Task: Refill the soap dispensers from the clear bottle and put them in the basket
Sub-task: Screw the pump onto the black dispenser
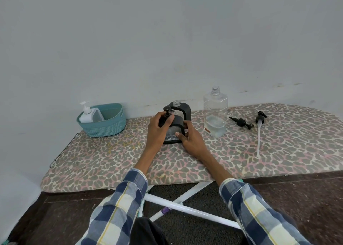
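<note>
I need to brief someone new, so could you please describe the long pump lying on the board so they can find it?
Start at the leopard-print ironing board and find the tall clear bottle near the wall. Two loose black pumps lie to its right; the long pump is the farther one. Unlike the stubby pump, it trails a long, pale dip tube towards the board's near edge.

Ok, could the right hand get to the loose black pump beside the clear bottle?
Probably yes: the black pump lies in the open right of the clear bottle, though the right hand currently steadies the front dispenser.
</note>
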